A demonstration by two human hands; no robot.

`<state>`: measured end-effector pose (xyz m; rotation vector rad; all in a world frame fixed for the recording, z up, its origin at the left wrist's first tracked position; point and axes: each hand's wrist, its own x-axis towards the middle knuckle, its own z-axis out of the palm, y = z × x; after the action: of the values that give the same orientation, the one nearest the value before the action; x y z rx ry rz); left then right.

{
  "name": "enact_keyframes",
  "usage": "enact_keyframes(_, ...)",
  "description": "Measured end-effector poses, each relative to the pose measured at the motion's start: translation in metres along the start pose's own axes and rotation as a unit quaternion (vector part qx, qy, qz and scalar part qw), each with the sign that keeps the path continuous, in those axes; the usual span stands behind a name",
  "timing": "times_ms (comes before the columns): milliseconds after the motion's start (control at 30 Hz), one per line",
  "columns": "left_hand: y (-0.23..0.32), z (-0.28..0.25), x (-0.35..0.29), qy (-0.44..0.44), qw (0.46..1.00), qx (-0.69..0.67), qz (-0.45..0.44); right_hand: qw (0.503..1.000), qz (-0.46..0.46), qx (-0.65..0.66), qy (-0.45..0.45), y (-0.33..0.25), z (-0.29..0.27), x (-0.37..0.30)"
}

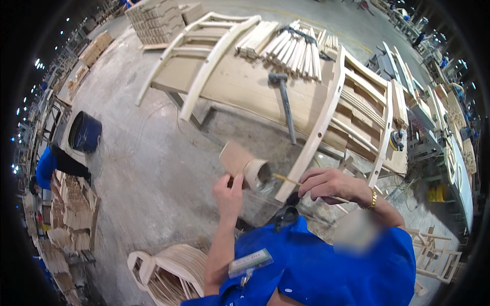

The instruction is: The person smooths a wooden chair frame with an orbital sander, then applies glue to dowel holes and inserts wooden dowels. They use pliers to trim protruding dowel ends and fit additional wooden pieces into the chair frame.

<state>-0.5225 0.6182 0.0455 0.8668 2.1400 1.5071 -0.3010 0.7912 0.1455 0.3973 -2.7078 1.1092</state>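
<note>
My left hand (228, 194) pinches the lower edge of a tan, cardboard-like piece (236, 157), flat at one end and curled into a round opening at the other. The inside of that opening is dark. In my right hand (332, 184), closed fingers grip a thin stick (280, 177) whose yellowish tip points left toward the opening. Beside the right hand, the near end of a pale wooden chair frame (308, 150) juts over the bench edge. A dark hammer (284, 104) lies on the bench, its handle reaching past the near edge.
On the cardboard-covered bench (240, 94) are another chair frame (217, 48), bundled wooden sticks (296, 51) and a small sander (397, 139). Stacked curved wooden parts (176, 273) stand near my left side. A dark bin (84, 132) and a person in blue (46, 166) are at far left.
</note>
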Motion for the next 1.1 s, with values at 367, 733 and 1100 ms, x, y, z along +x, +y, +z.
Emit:
enact_keyframes(367, -0.124, -0.035, 0.076, 0.004, 0.986, -0.131, -0.107, 0.633, 0.273, 0.398, 0.605, 0.101, 0.078, 0.07)
enact_keyframes(733, -0.101, 0.019, 0.287, -0.129, 0.988, 0.049, -0.064, 0.302, 0.257, 0.558, 0.729, 0.274, 0.081, 0.119)
enact_keyframes(1100, -0.072, 0.158, 0.535, -0.403, 0.914, -0.005, -0.042, 0.2, 0.18, 0.599, 0.754, 0.369, 0.07, 0.165)
